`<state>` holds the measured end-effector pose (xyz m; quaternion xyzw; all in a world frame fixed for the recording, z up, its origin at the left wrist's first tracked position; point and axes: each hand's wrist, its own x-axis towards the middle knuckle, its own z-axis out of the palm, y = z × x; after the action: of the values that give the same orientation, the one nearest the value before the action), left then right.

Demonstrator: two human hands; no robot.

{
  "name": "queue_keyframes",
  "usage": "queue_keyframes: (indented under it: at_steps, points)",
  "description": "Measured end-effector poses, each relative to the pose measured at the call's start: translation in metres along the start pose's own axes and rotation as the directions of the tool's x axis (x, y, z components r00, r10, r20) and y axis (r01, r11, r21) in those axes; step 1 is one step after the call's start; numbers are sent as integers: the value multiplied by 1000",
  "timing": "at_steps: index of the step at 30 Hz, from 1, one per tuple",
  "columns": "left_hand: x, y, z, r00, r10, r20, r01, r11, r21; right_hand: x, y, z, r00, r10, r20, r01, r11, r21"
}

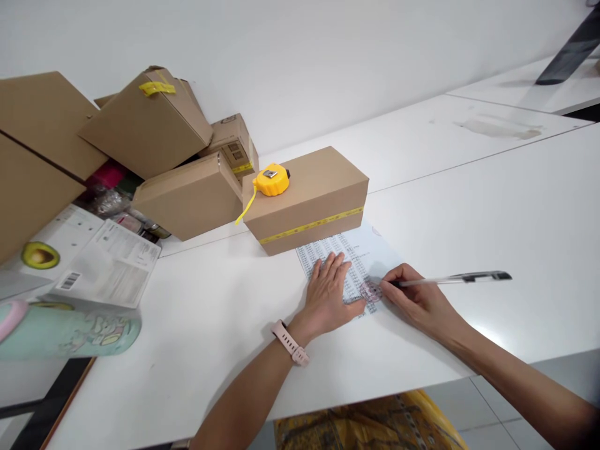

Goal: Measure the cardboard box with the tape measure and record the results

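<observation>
My right hand (417,303) grips a pen (450,279) with a clear barrel and black cap end, its tip side down by a printed sheet of paper (382,250). On that sheet my left hand (330,294) lies flat, fingers stretched out, with a pink band on the wrist. Columns of small print and a round reddish stamp (370,290) show between the two hands. A closed cardboard box (309,209) with yellow tape along its side covers the sheet's far edge. On top of the box rests a yellow tape measure (272,180), its yellow strap hanging over the edge.
Several cardboard boxes (154,125) are piled at the back left against the wall. Nearer stand a white carton with an avocado picture (105,259) and a mint green bottle (89,328). The white table (197,369) ends close to my body; a dark object (572,50) stands far right.
</observation>
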<state>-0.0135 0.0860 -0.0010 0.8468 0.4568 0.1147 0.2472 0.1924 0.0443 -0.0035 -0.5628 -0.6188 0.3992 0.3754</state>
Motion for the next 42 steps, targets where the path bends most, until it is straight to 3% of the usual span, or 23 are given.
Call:
queue_keyframes:
  at_steps: [5,17,26,42]
  points:
    - [0,-2,3,1000,8,-19,-7,1000,21,3,4,6,999,49,15,-49,999,23]
    - [-2,-4,4,1000,19,-20,-17,996,84,5,17,9,999,-41,25,42,997,-69]
    - [-1,-6,5,999,28,-18,-26,996,87,4,22,10,998,-20,56,23,998,-64]
    - [-1,-8,7,999,38,-19,-36,995,89,5,19,9,998,-12,56,15,998,-64]
